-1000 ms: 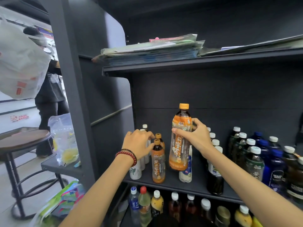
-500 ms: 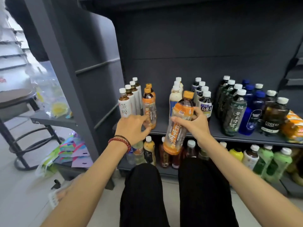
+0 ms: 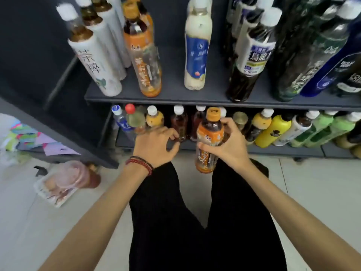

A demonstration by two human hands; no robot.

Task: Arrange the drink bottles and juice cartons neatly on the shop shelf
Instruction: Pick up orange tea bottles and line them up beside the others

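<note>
Right hand [image 3: 228, 145] is clamped round the shoulder of the orange tea bottle [image 3: 210, 137], which hangs upright just in front of the lower shelf [image 3: 283, 150]. The left hand [image 3: 154, 146] hovers beside it, fingers loosely curled and gripping nothing. A matching orange pair [image 3: 145, 61] of 2 stands on the upper shelf [image 3: 195, 98], so that looks the better home: bring it in base first, upright, label out, in line with them. If it goes low instead, the left hand should first part the dark red bottles [image 3: 178, 122] so no cap gets clipped.
</note>
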